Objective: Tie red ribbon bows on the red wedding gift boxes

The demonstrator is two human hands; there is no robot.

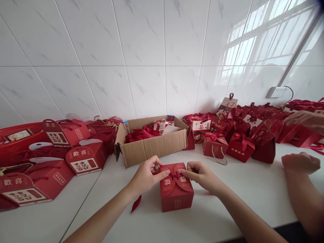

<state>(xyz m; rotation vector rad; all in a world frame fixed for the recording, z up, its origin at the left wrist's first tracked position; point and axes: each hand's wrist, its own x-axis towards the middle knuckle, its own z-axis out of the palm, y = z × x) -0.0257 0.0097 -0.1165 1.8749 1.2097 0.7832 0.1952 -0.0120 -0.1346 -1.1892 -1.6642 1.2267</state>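
Note:
A small red gift box (176, 194) with rounded top flaps stands on the white counter (227, 202) in front of me. My left hand (146, 175) and my right hand (201, 175) sit at the two sides of its top. Both pinch a red ribbon (174, 175) that runs across the flaps. A loose ribbon tail (136, 204) hangs down on the counter by my left wrist.
An open cardboard carton (152, 146) holding red ribbons and cards stands behind the box. Larger red gift boxes (84, 157) are piled at the left, several small red boxes (240, 146) at the right. Another person's hands (301, 162) rest at the right edge. A wall socket (277, 91) is behind.

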